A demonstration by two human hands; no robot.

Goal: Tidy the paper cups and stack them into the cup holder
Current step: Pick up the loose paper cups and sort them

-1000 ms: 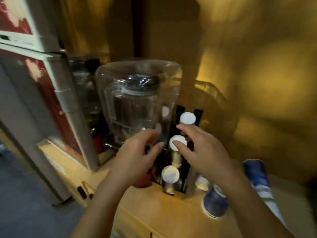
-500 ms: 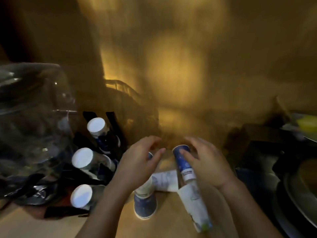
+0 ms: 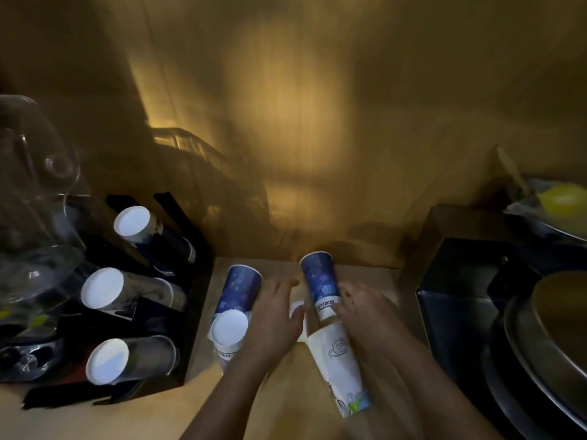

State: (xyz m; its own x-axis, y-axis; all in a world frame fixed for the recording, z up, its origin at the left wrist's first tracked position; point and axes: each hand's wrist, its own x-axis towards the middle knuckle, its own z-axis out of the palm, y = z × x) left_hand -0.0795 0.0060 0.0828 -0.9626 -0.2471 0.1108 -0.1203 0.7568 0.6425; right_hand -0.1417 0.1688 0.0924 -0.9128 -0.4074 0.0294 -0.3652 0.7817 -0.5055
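Your black cup holder (image 3: 193, 315) carries three cup stacks (image 3: 143, 231), white bases outward. Right of the holder, blue-printed loose cups (image 3: 239, 290) lie tipped on the wooden counter (image 3: 286, 401). Your left hand (image 3: 276, 319) is spread over them; your right hand (image 3: 365, 315) curls, fingers loose, beside a long stack (image 3: 320, 281).

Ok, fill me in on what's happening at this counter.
A person is sorting loose paper cups on a wooden counter. The left hand rests by a blue cup stack lying on its side; the right hand reaches a second blue-and-white stack. Neither hand clearly grips yet. The black cup holder on the left already holds three rows of cups.
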